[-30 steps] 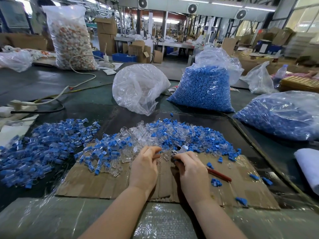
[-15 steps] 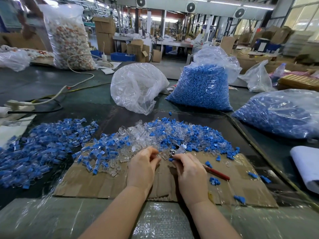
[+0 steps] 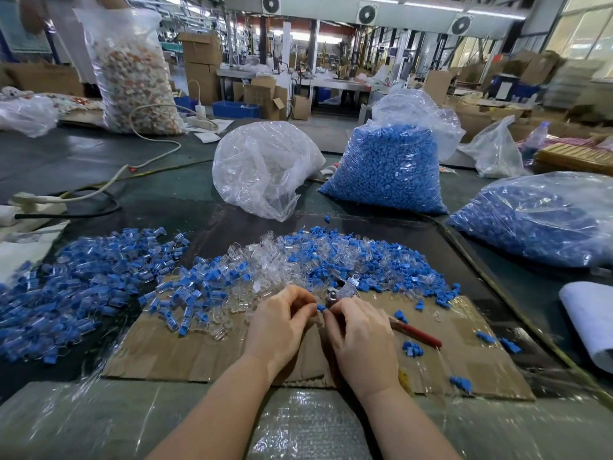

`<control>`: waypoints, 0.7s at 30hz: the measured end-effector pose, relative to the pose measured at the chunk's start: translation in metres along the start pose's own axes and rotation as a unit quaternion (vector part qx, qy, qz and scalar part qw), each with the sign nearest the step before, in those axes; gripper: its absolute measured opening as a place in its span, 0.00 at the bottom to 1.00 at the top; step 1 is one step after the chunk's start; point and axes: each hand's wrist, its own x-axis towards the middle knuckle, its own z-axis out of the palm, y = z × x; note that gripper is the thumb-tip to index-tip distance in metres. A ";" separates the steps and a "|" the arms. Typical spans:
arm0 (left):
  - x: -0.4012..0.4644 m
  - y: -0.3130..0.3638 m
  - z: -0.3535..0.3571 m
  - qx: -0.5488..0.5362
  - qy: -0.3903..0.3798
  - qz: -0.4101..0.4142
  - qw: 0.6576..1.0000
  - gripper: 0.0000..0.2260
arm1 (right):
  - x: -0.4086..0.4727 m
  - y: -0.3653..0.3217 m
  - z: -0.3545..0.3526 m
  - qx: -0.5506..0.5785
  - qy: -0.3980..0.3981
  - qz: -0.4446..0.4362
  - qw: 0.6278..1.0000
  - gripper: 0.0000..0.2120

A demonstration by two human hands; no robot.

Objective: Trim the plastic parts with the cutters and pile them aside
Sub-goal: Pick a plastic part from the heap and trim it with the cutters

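My left hand pinches a small blue plastic part between thumb and fingertips. My right hand grips red-handled cutters, whose metal jaws sit right beside the blue part. Both hands meet over a sheet of cardboard. Just beyond them lies a mixed heap of clear and blue parts. A separate pile of blue-and-clear parts spreads at the left.
A clear bag of blue pieces and a crumpled clear bag stand behind the heap. Another bag of blue parts lies at the right. Cables run across the left of the table. Loose blue pieces dot the cardboard.
Both hands have drawn slightly toward me and closer together. The blue part now sits pinched between the left fingertips at the cutter jaws.
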 end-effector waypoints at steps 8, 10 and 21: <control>0.000 -0.002 0.003 0.002 -0.026 0.019 0.999 0.11 | -0.001 0.001 0.001 -0.029 0.017 -0.028 0.999 0.10; 0.001 -0.002 0.003 -0.006 -0.017 0.015 1.000 0.11 | -0.001 0.002 0.001 -0.010 0.013 -0.028 0.999 0.08; 0.000 -0.001 0.001 -0.024 -0.035 0.014 0.999 0.08 | -0.002 0.003 -0.001 0.026 -0.016 -0.040 0.999 0.08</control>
